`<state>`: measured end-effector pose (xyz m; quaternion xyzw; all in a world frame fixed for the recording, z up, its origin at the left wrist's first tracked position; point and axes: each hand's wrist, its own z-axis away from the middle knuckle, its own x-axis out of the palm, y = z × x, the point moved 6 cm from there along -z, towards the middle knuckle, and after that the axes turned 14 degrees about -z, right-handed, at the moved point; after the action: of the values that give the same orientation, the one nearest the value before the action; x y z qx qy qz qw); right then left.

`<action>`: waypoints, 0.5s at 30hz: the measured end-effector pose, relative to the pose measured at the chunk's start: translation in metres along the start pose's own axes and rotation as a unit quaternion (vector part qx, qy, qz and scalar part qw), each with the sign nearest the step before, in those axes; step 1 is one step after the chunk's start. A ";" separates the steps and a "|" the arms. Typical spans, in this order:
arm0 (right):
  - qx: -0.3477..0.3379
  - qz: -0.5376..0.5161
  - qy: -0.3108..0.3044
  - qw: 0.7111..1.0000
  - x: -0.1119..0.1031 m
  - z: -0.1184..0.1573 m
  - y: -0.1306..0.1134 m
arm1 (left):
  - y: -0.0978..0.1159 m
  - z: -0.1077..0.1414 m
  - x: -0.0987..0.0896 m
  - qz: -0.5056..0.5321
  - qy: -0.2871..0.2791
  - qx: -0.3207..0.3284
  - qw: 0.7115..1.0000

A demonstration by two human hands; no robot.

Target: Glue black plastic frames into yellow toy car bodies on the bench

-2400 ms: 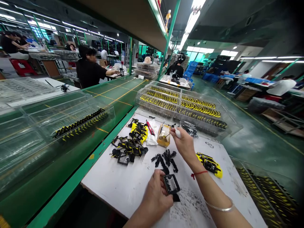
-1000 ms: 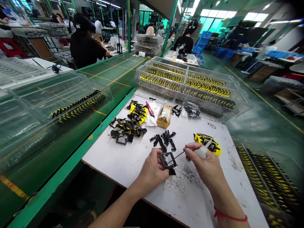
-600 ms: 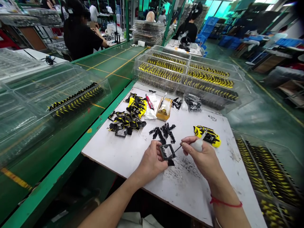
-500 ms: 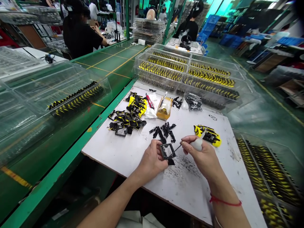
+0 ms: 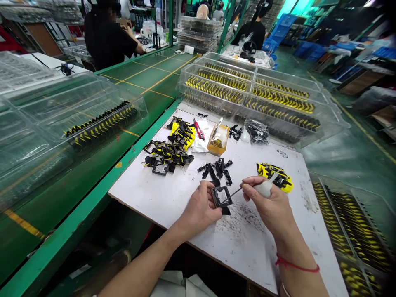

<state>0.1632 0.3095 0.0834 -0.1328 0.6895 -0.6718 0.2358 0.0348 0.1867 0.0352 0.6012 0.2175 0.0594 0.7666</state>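
A small black square frame [image 5: 222,196] is pinched by my left hand [image 5: 199,208] above the white board [image 5: 148,198]. My right hand [image 5: 268,202] grips a thin dark rod tool [image 5: 235,192], whose tip meets the frame's opening. A whitish bulb-shaped bottle [image 5: 264,188] is also tucked in my right hand. Just beyond the frame lie several loose black strips [image 5: 218,168]. Black-and-yellow parts [image 5: 168,156] are piled at the left of the board, and a smaller yellow-black stack [image 5: 276,176] lies beyond my right hand. Dark shavings are scattered beneath my hands.
Clear trays of yellow-black parts stand behind the board [image 5: 247,88], on the green conveyor at left [image 5: 102,123] and low at right [image 5: 355,222]. An amber container [image 5: 218,139], a red cutter [image 5: 198,129] and a bagged bundle [image 5: 256,131] sit near the back edge. Two people sit farther off.
The view has shifted slightly, so the scene sits a little further right. Both hands keep their holds, and the rod's tip stays at the black frame.
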 end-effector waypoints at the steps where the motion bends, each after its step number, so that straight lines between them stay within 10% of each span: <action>1: 0.001 0.004 -0.002 1.000 0.000 0.000 0.001 | 0.000 0.000 0.000 0.002 0.001 0.000 1.000; 15: 0.001 0.012 -0.007 1.000 0.000 0.001 0.001 | -0.002 0.000 0.001 0.020 0.001 0.011 1.000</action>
<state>0.1640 0.3088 0.0823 -0.1287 0.6888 -0.6686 0.2489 0.0351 0.1867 0.0331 0.6137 0.2065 0.0728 0.7585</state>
